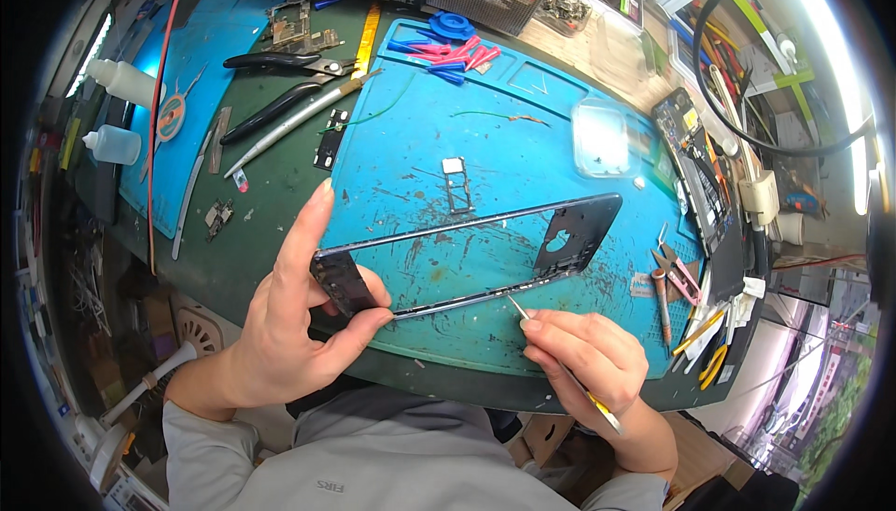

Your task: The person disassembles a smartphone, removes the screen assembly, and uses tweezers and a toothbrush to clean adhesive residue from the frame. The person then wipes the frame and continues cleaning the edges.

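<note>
My left hand (303, 324) grips the left end of a dark phone frame (581, 231) between thumb and fingers, with the index finger stretched upward along its edge. The frame is tilted above the blue mat, and a large opening runs through its middle. Its right end carries a black panel with a round hole. My right hand (593, 352) is closed on a slim pointed metal tool (603, 410), silver with a yellow part; its exact kind is unclear. The tool's tip meets the frame's near long edge. Beyond the frame lies a small SIM tray (453, 167).
The blue work mat (411, 156) has a clear plastic box (600, 138) and pink and blue pointed caps (457, 52). Black-handled cutters (285, 63) lie left. An opened phone (700, 166), pink-handled pliers (679, 273) and other tools stand right. A black cable loop hangs upper right.
</note>
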